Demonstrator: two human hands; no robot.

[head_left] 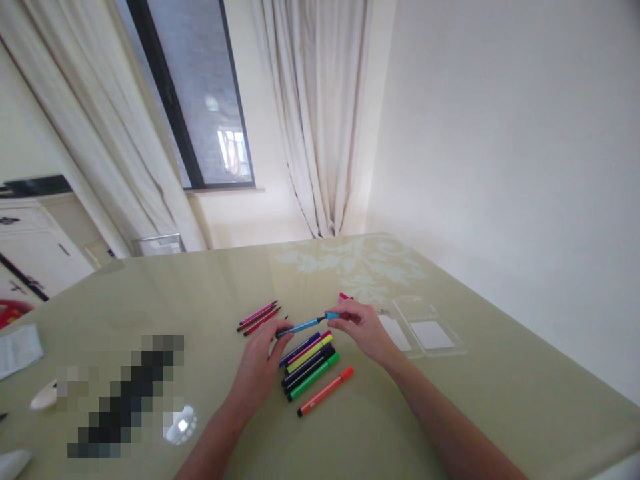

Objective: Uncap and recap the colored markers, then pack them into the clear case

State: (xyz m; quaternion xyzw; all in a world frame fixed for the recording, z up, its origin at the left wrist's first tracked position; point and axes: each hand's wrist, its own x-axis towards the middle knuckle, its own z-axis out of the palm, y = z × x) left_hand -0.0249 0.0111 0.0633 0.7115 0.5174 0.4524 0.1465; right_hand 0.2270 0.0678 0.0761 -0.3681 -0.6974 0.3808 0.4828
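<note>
My left hand [261, 352] pinches a light blue felt-tip pen [304, 326] near its black end. Its dark tip points right, toward the blue cap [331, 315] between the fingers of my right hand [363, 327]. Tip and cap are very close; whether they touch I cannot tell. Below the hands lies a row of capped pens, among them a yellow pen [310, 353], a green pen [314, 377] and an orange pen [326, 392] nearest me. Beyond my left hand rest several uncapped pink and red pens [259, 316]. A pink cap [344, 297] shows behind my right hand.
A clear plastic case [435, 337] lies on the pale green table [380, 427] to the right. Far left are a white packet [20, 350] and a whitish rounded object [45, 396]. A blurred dark patch [125, 400] lies left of my forearm. A wall [525, 167] borders the right side.
</note>
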